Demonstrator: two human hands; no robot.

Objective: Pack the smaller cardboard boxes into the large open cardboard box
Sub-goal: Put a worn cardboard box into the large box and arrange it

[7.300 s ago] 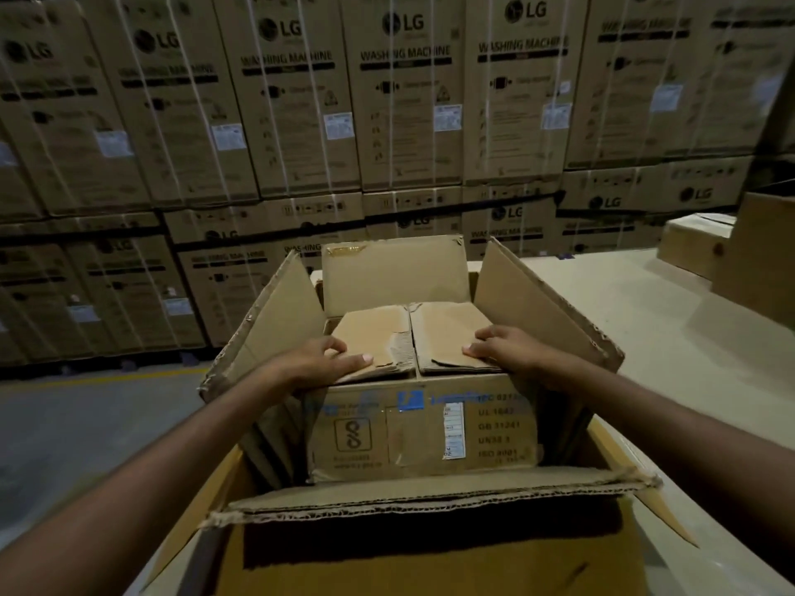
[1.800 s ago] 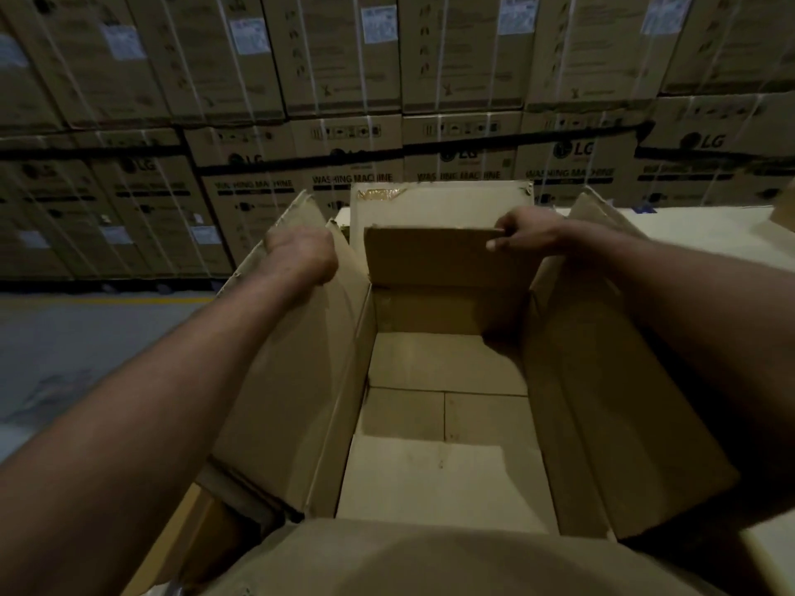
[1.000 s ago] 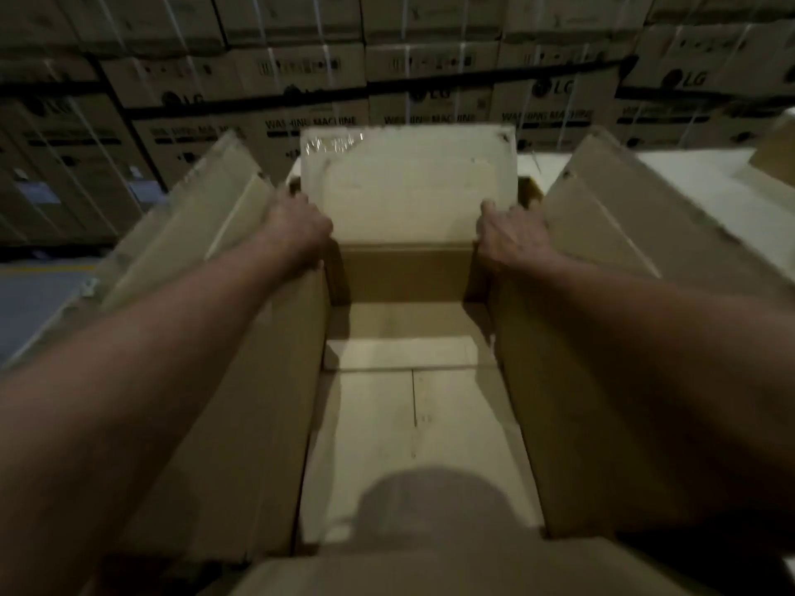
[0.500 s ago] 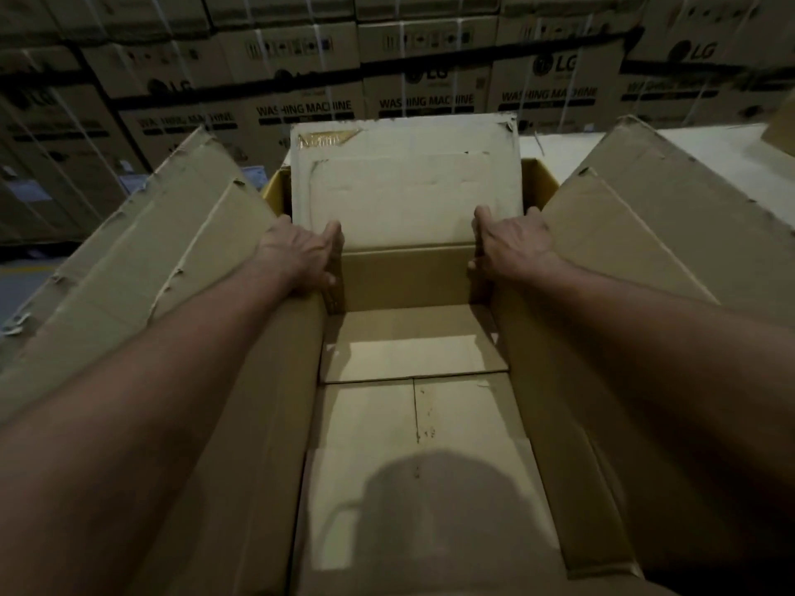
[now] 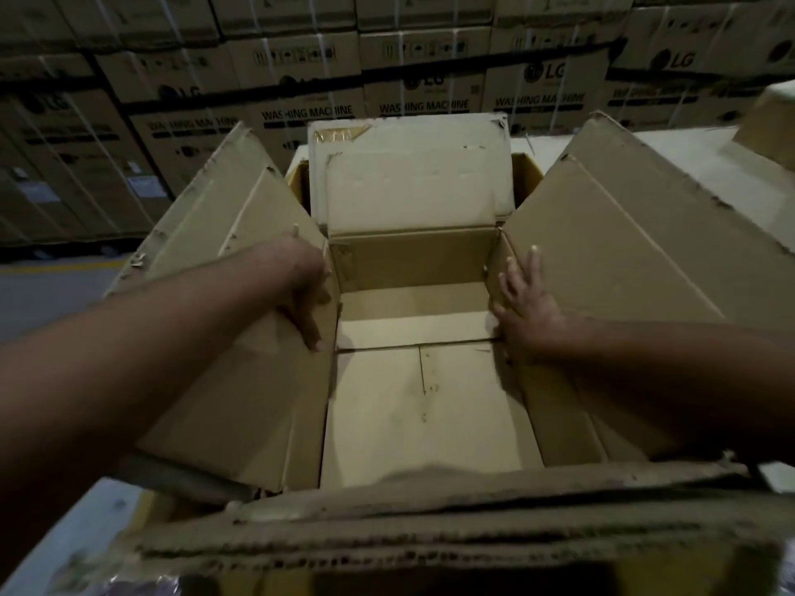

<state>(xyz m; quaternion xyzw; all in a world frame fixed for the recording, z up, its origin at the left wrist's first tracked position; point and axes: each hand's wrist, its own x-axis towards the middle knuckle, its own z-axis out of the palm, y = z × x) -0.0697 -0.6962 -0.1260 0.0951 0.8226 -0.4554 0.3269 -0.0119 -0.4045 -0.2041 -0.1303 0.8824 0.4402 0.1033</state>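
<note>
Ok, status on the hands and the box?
Left hand open, against left wall. Right hand open, spread on right wall. Cardboard box open, nothing inside. Nothing blocking.

Large box (image 5: 423, 406) gaped overhead, middle passable. Flaps walled it: left flap (image 5: 241, 217) at 9 o'clock, far flap (image 5: 413, 178) 12, right flap (image 5: 623, 217) 3, near flap (image 5: 430, 509) 6. Left hand (image 5: 303, 290) and right hand (image 5: 527, 314) lay flat on the side walls.

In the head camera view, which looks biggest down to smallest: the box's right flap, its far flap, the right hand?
1. right flap, though it reaches nearer the camera, which enlarges it.
2. far flap.
3. right hand, clearly smallest.
</note>
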